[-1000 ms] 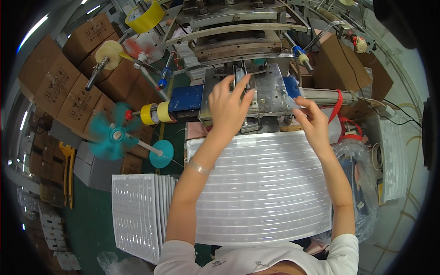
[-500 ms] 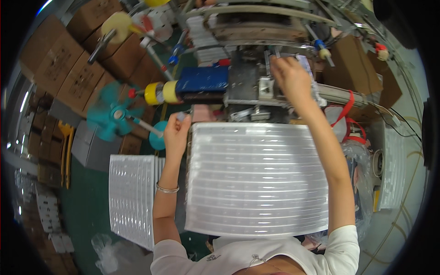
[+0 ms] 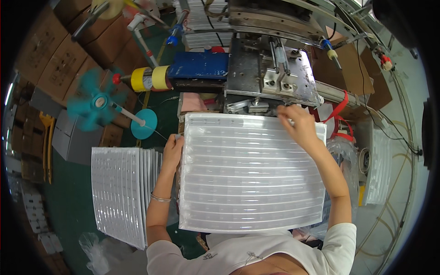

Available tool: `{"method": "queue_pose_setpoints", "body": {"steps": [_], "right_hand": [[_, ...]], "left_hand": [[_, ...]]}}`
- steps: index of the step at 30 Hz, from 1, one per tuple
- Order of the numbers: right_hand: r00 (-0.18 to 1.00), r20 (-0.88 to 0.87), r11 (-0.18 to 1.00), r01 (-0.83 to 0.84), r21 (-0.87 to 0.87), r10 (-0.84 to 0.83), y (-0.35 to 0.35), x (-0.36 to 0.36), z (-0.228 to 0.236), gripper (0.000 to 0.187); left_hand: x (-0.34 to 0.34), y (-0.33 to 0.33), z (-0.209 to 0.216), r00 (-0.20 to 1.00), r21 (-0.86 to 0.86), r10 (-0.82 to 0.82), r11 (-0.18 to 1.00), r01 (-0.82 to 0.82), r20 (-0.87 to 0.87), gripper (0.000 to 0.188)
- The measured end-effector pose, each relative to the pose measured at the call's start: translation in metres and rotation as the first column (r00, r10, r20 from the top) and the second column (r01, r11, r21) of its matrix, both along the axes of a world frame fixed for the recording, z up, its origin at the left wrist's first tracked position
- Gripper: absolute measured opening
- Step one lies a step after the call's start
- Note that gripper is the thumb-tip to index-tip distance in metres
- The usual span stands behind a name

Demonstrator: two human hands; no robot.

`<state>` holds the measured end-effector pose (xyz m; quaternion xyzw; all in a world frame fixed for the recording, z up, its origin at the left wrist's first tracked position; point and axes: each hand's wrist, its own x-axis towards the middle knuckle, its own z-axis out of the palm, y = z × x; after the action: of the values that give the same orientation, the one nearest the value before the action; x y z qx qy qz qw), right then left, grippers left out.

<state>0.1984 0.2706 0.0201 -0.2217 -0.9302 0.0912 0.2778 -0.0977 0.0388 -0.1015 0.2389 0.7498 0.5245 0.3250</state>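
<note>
A white plastic tray with rows of long clear ridged channels lies in front of me. At its left edge is my left hand, fingers closed together around a small pale piece I cannot make out. Over the tray's far right part hangs my right hand, its thumb and forefinger apart, with nothing plainly between them. Beyond it, a metal fixture block sits on the machine's steel plate. Thin clear tubes lie side by side in the fixture, pointing away from me.
More ridged trays stand stacked at my left. A turquoise fan spins beyond them, near cardboard boxes. Yellow tape rolls sit beside a blue block. A red strap hangs at the right.
My right hand has drawn back from the machine fixture to the tray's far edge, uncovering the tubes. The left hand has come lower along the tray's left side. The view has shifted somewhat.
</note>
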Motion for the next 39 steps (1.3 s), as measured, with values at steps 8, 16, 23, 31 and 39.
{"method": "queue_pose_setpoints", "body": {"steps": [8,16,23,31,39], "right_hand": [[0.991,0.106,0.988,0.062,0.139,-0.077,-0.007,0.007,-0.041,0.024],[0.991,-0.075,0.941,0.077,-0.329,-0.107,-0.018,0.012,-0.005,0.025],[0.954,-0.274,0.818,-0.064,-0.572,-0.118,-0.041,0.041,-0.003,0.021],[0.925,-0.365,0.839,-0.11,-0.533,-0.11,-0.038,0.041,-0.004,0.023],[0.912,-0.346,0.781,-0.046,-0.622,-0.222,-0.036,0.051,0.015,0.024]], "left_hand": [[0.006,0.021,0.011,0.98,-0.111,-0.043,0.994,0.022,-0.192,0.03],[-0.018,0.01,0.009,0.907,0.145,0.154,0.984,-0.104,-0.391,0.022],[0.09,0.057,0.123,0.867,0.239,-0.074,0.947,0.216,-0.493,0.017],[0.117,0.075,0.13,0.618,0.16,-0.177,0.879,0.45,-0.766,0.027],[0.112,0.11,0.148,0.448,0.173,-0.019,0.907,0.384,-0.894,0.028]]}}
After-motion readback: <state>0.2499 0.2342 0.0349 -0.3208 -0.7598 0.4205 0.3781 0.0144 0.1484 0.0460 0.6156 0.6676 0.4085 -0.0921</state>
